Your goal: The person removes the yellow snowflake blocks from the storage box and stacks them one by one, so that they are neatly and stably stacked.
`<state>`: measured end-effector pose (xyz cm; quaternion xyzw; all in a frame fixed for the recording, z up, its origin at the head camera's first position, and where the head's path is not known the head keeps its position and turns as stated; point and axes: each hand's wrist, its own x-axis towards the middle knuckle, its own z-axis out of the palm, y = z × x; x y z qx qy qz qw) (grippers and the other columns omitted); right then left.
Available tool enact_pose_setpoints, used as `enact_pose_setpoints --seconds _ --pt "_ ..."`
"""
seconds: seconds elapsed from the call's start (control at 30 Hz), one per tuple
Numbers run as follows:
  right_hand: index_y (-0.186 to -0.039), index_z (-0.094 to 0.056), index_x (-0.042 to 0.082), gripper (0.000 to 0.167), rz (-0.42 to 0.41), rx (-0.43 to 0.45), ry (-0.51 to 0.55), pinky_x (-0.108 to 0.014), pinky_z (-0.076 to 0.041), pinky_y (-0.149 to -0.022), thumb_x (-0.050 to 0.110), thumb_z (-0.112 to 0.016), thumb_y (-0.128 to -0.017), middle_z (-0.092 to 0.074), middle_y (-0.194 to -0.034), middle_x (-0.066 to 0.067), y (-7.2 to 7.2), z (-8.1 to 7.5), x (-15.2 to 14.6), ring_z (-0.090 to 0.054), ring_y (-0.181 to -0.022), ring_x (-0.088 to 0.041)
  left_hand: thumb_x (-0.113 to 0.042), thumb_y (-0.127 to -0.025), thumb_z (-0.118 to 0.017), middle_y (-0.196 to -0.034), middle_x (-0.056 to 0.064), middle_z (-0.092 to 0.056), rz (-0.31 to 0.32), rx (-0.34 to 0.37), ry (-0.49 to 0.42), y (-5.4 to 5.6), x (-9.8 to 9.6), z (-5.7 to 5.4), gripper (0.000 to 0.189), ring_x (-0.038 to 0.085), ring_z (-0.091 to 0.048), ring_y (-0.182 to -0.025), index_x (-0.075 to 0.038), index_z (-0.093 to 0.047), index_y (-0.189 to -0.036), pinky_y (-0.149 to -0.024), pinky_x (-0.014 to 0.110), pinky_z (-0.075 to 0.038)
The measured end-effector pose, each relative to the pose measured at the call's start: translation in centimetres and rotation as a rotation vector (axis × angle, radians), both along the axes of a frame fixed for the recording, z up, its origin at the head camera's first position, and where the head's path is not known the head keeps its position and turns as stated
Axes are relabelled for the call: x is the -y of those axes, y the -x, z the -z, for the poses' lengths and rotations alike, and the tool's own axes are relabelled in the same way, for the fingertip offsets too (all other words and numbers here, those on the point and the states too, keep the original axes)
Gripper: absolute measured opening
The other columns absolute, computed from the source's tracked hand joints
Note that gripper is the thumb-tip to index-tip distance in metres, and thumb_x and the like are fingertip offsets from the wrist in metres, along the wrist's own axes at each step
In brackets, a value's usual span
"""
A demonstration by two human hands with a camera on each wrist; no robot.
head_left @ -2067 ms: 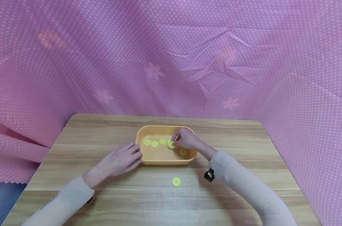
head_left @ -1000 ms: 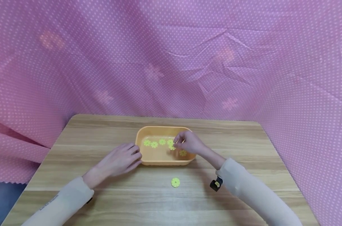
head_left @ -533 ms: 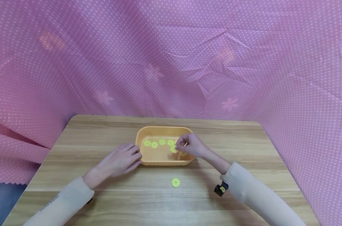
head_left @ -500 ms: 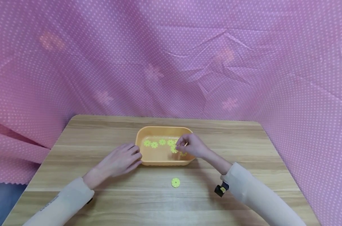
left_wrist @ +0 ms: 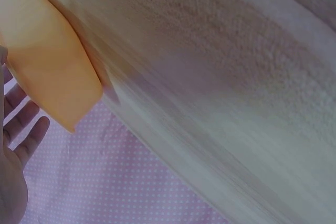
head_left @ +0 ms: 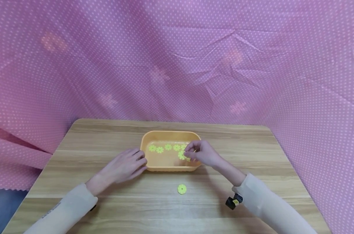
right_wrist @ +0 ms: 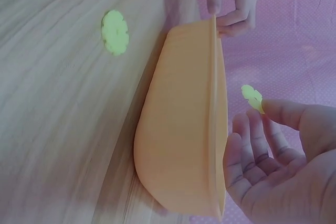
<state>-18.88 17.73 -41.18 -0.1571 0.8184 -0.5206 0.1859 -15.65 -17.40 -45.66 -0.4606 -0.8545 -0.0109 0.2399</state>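
Note:
An orange plastic bin (head_left: 162,168) stands on the table, holding several yellow-green flower-shaped building discs (head_left: 168,147) along its floor. My left hand (head_left: 122,165) grips the bin's left rim, its fingers bent over the edge; in the left wrist view its fingertips (left_wrist: 37,132) lie by the bin wall. Above the right part of the bin, my right hand (head_left: 204,154) pinches one flower-shaped disc (right_wrist: 252,98) between thumb and fingertips, clear of the rim. That hand partly covers other discs at the bin's right end. Another disc (right_wrist: 115,32) lies flat on the table in front of the bin.
The wood-grain table (head_left: 130,208) has rounded far corners. Pink dotted cloth (head_left: 177,65) hangs behind it and along both sides. Black wrist cameras are strapped at both cuffs, the right camera (head_left: 234,202) showing more fully.
My right hand has drawn rightward and slightly nearer with the pinched disc, uncovering a disc near the bin's back wall. The left hand and bin stay in place.

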Motion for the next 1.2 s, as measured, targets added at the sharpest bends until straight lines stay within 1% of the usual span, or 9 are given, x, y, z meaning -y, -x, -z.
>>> enact_pose_setpoints --seconds 0.13,0.27,0.4,0.53,0.63,0.77,0.87,1.03,1.2 --pt "-0.107 -0.07 0.0 0.018 0.018 0.031 0.028 -0.033 -0.062 -0.068 0.013 -0.073 -0.097 -0.071 -0.094 -0.018 -0.5 -0.2 -0.2 -0.069 -0.076 -0.026 -0.031 -0.092 -0.078 -0.099 0.001 -0.066 -0.003 0.004 -0.001 0.0 0.0 0.0 0.017 0.018 -0.062 -0.093 -0.017 -0.07 -0.099 -0.088 0.037 -0.06" --pt "-0.108 -0.07 0.0 0.018 0.042 0.058 0.054 -0.032 -0.062 -0.068 0.014 -0.074 -0.097 -0.072 -0.095 -0.02 -1.1 -0.4 -0.4 -0.069 -0.075 -0.023 -0.031 -0.092 -0.078 -0.099 0.0 -0.066 -0.007 0.01 -0.004 -0.1 0.0 -0.1 0.017 0.018 -0.062 -0.094 -0.018 -0.07 -0.099 -0.089 0.037 -0.06" --pt "-0.109 -0.069 -0.001 0.019 0.042 0.064 0.077 -0.032 -0.062 -0.068 0.013 -0.073 -0.097 -0.072 -0.095 -0.021 -1.7 -0.6 -0.6 -0.069 -0.075 -0.021 -0.031 -0.092 -0.078 -0.099 0.0 -0.066 -0.007 0.01 -0.009 0.0 0.0 -0.1 0.016 0.018 -0.062 -0.094 -0.018 -0.07 -0.098 -0.088 0.036 -0.06" --pt "-0.109 -0.069 -0.004 0.021 0.042 0.069 0.1 -0.027 -0.06 -0.066 0.012 -0.073 -0.097 -0.072 -0.092 -0.017 -2.5 -0.6 -0.9 -0.07 -0.074 -0.019 -0.03 -0.092 -0.078 -0.098 0.0 -0.066 -0.002 0.008 -0.011 0.1 0.0 -0.1 0.016 0.018 -0.062 -0.093 -0.018 -0.07 -0.098 -0.087 0.036 -0.059" --pt "-0.109 -0.068 -0.005 0.022 0.052 0.084 0.109 -0.025 -0.061 -0.068 0.012 -0.074 -0.096 -0.072 -0.089 -0.011 -3.2 -0.3 -1.1 -0.07 -0.075 -0.017 -0.03 -0.092 -0.078 -0.098 0.0 -0.066 -0.001 0.009 -0.013 0.1 0.0 -0.1 0.016 0.018 -0.061 -0.093 -0.018 -0.07 -0.098 -0.087 0.036 -0.059" --pt "-0.11 -0.068 -0.006 0.024 0.072 0.116 0.124 -0.03 -0.065 -0.075 0.012 -0.074 -0.096 -0.071 -0.089 -0.005 -4.0 0.1 -1.2 -0.07 -0.079 -0.016 -0.03 -0.092 -0.078 -0.098 0.0 -0.066 -0.004 0.014 -0.011 0.2 0.1 -0.1 0.016 0.018 -0.061 -0.094 -0.018 -0.07 -0.098 -0.087 0.036 -0.059" --pt "-0.109 -0.068 -0.005 0.024 0.079 0.116 0.109 -0.032 -0.064 -0.074 0.013 -0.075 -0.095 -0.072 -0.087 -0.002 -4.5 0.5 -1.3 -0.068 -0.076 -0.015 -0.03 -0.092 -0.078 -0.099 0.0 -0.066 -0.007 0.013 -0.009 0.2 0.1 -0.1 0.016 0.019 -0.062 -0.094 -0.018 -0.07 -0.098 -0.088 0.036 -0.059" --pt "-0.108 -0.07 -0.001 0.024 0.082 0.111 0.081 -0.026 -0.057 -0.066 0.017 -0.076 -0.094 -0.073 -0.086 -0.003 -5.2 1.0 -1.4 -0.065 -0.073 -0.015 -0.031 -0.091 -0.079 -0.098 0.0 -0.065 0.001 -0.001 -0.017 0.3 0.1 -0.1 0.017 0.018 -0.061 -0.092 -0.018 -0.07 -0.097 -0.084 0.034 -0.059" --pt "-0.108 -0.07 -0.004 0.023 0.076 0.123 0.098 -0.025 -0.058 -0.066 0.014 -0.076 -0.095 -0.074 -0.089 -0.01 -6.0 1.8 -1.5 -0.067 -0.075 -0.018 -0.031 -0.091 -0.078 -0.098 0.0 -0.065 0.01 -0.013 -0.024 0.4 0.1 -0.1 0.017 0.017 -0.06 -0.091 -0.018 -0.069 -0.097 -0.083 0.034 -0.059"
